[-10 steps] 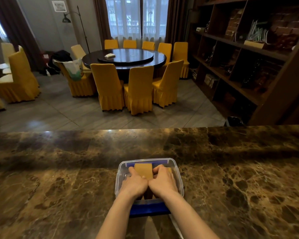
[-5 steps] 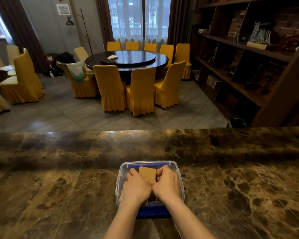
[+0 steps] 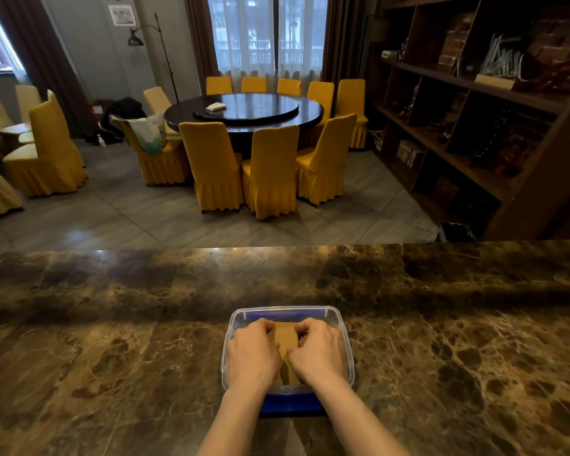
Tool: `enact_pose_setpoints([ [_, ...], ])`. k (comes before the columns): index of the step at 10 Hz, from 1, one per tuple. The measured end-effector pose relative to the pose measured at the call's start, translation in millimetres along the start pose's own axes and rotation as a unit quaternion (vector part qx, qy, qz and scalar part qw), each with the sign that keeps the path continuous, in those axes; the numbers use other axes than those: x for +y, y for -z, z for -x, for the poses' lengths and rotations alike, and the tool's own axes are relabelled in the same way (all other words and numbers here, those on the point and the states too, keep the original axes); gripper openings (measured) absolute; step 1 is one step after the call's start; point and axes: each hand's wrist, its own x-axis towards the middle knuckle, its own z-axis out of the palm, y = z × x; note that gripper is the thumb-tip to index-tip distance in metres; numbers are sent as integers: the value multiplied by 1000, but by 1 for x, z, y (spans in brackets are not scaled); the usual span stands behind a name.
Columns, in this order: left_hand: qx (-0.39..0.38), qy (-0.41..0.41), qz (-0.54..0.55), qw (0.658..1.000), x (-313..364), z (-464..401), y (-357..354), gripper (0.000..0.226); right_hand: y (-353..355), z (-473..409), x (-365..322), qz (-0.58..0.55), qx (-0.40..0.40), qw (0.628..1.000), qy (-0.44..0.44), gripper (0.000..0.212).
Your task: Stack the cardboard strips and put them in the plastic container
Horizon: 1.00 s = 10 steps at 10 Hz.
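Note:
A clear plastic container (image 3: 335,314) sits on the marble counter, resting on a blue lid (image 3: 290,403) that shows at its near and far edges. Inside it lies a stack of tan cardboard strips (image 3: 285,335). My left hand (image 3: 252,355) and my right hand (image 3: 318,352) are both inside the container, fingers curled over the stack from either side and pressing it down. The hands hide most of the stack; only its middle top face and a sliver between the wrists show.
The dark brown marble counter (image 3: 112,340) spreads wide to both sides of the container. Beyond its far edge lie a tiled floor, a round dining table (image 3: 244,110) ringed by yellow chairs, and a wooden shelf unit (image 3: 474,126) at the right.
The stack has gone lower into the container and now lies flatter. Both hands have spread slightly apart along its sides, fingers reaching farther forward.

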Motion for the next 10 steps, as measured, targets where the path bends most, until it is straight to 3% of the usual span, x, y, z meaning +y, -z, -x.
enact_pose_setpoints([
  [2,-7,-27,-11,1000,-1,2,7,44,8,2,-2,23,14,999,41,36],
  [3,8,-33,3,999,-2,1,9,45,17,4,0,60,29,991,113,35],
  [6,-41,-35,3,999,-3,2,4,48,28,11,2,122,-19,970,210,24],
  [7,-44,-63,0,997,-5,3,11,46,38,12,-2,134,-23,963,233,24],
  [9,52,-188,-61,979,6,6,41,47,87,-2,-10,158,92,949,257,26],
  [10,71,-232,-160,957,16,6,65,58,115,-9,-2,220,79,950,209,47],
])
